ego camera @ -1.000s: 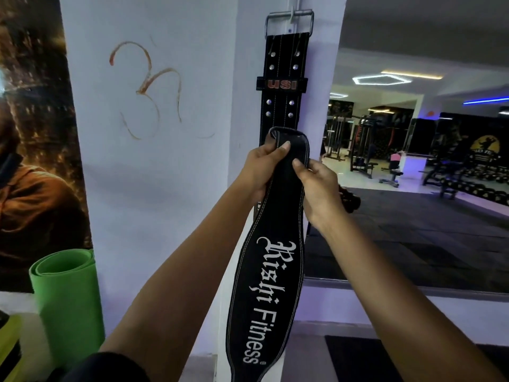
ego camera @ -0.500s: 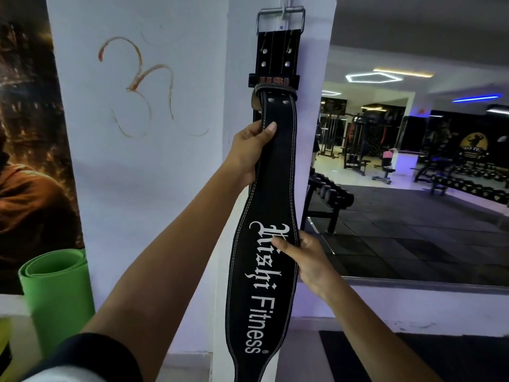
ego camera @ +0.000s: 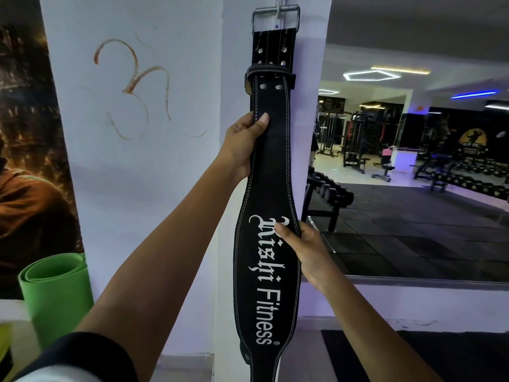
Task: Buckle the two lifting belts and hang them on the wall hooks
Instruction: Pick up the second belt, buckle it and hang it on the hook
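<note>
A black lifting belt (ego camera: 271, 172) with white "Rishi Fitness" lettering hangs down the white pillar. Its steel buckle (ego camera: 275, 19) sits over a wall hook (ego camera: 278, 9) at the top. The belt's strap end is tucked under the loop (ego camera: 268, 70) just below the buckle. My left hand (ego camera: 245, 144) grips the narrow upper part, thumb across the front. My right hand (ego camera: 301, 244) holds the right edge of the wide lettered part, thumb on the front. I see only this one belt clearly; whether another lies behind it I cannot tell.
A rolled green mat (ego camera: 55, 293) stands at the lower left, beside a dark poster (ego camera: 24, 161). A large mirror (ego camera: 413, 161) to the right of the pillar reflects a dumbbell rack (ego camera: 329, 194) and gym machines. A dark floor mat (ego camera: 413, 354) lies below the mirror.
The strap end has gone from my hands at mid-height up under the loop. My right hand dropped to the wide lettered part. My left hand stayed on the upper strap.
</note>
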Demonstrator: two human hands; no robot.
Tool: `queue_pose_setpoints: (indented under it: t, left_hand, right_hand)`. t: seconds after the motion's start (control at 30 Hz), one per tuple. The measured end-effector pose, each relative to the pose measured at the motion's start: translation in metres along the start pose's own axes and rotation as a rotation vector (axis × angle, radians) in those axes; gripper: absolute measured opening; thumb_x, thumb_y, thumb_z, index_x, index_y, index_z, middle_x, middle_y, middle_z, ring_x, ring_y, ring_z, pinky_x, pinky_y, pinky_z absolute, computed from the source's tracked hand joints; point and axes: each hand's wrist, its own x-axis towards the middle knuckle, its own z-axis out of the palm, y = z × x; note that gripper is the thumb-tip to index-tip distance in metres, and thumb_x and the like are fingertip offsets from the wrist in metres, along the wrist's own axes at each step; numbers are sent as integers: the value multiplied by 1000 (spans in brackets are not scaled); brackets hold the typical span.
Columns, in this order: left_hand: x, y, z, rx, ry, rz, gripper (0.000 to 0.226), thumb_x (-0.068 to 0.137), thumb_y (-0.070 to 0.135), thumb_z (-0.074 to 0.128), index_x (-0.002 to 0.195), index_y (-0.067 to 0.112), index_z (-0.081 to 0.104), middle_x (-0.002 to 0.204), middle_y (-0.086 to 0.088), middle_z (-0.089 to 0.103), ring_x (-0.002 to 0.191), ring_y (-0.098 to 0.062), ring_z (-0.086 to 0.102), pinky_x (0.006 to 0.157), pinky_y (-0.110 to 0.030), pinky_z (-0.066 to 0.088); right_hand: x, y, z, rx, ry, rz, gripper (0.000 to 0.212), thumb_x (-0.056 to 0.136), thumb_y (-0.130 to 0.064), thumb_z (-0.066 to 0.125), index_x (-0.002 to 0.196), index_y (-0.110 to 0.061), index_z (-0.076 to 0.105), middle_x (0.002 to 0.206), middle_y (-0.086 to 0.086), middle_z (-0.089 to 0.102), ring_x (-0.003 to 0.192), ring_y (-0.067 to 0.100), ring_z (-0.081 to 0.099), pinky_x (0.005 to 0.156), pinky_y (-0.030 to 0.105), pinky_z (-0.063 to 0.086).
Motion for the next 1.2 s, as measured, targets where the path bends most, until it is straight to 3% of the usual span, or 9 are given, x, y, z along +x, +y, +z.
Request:
queue_pose_setpoints:
  t: [0.23, 0.4, 0.57, 0.7, 0.8, 0.87, 0.97, 1.1, 1.2]
  left_hand:
    - [-6, -5, -9, 4, 28, -16, 13, 93, 16, 53, 96, 16, 66, 77, 0, 71, 67, -14, 69, 69, -31, 60]
    - [-9, -22, -8, 48, 32, -63, 13, 92, 15, 54, 97, 15, 66, 82, -2, 70, 71, -15, 68, 68, -29, 60]
    - [-15, -33, -9, 54, 0, -66, 13, 91, 8, 54, 90, 12, 67, 72, 0, 73, 69, -16, 69, 63, -28, 59]
    - [-24, -38, -12, 114, -37, -22, 16, 89, 2, 56, 94, 9, 68, 79, -1, 72, 70, -12, 70, 65, -24, 58]
    - [-33, -42, -14, 191, -71, -34, 18, 86, 0, 58, 92, 12, 70, 81, 1, 73, 74, -10, 70, 65, -19, 56]
    - [-38, -43, -17, 289, -100, -57, 18, 84, -2, 60, 90, 12, 69, 81, 1, 72, 75, -11, 69, 66, -18, 55]
    - [-40, -38, -19, 250, -61, -101, 21, 84, -4, 58, 94, 14, 60, 85, -1, 66, 77, -15, 65, 67, -24, 54]
    - [-19, -4, -12, 43, 61, -150, 41, 91, 28, 55, 126, 24, 33, 100, -1, 58, 87, -20, 58, 76, -38, 51]
    - [-2, 16, 0, 128, 74, -119, 37, 96, 38, 43, 126, 16, 41, 100, -3, 62, 88, -20, 64, 78, -37, 54]
  right_hand:
    - [-16, 38, -28, -76, -93, 247, 24, 72, -6, 71, 94, -16, 69, 99, 8, 73, 86, 19, 70, 75, 34, 60]
    - [24, -23, -8, -45, 17, 60, 35, 81, -18, 65, 115, -13, 59, 102, -3, 64, 97, 16, 60, 71, 24, 52]
    - [64, -82, 8, -109, 145, -138, 7, 84, -23, 64, 89, -18, 64, 89, 2, 67, 87, 23, 65, 73, 36, 56]
    - [85, -111, 15, -190, 230, -164, 24, 82, -36, 64, 92, -13, 64, 103, 8, 68, 102, 23, 63, 91, 40, 49]
    - [99, -129, 18, -127, 249, -112, 20, 83, -32, 64, 90, -13, 65, 98, 6, 68, 100, 24, 63, 93, 42, 49]
    - [104, -138, 21, -31, 258, -118, 15, 85, -18, 63, 95, -7, 65, 84, 3, 63, 81, 21, 59, 81, 40, 53]
    - [99, -140, 30, 147, 275, -134, 36, 84, 2, 60, 118, -5, 50, 80, 3, 59, 61, 16, 48, 60, 32, 46]
    - [88, -124, 39, 195, 220, -161, 51, 82, 6, 60, 126, -13, 42, 84, 6, 64, 70, 19, 55, 63, 33, 46]
    - [85, -117, 45, 156, 188, -204, 59, 82, 5, 60, 130, -22, 39, 86, 8, 66, 80, 22, 60, 78, 38, 50]
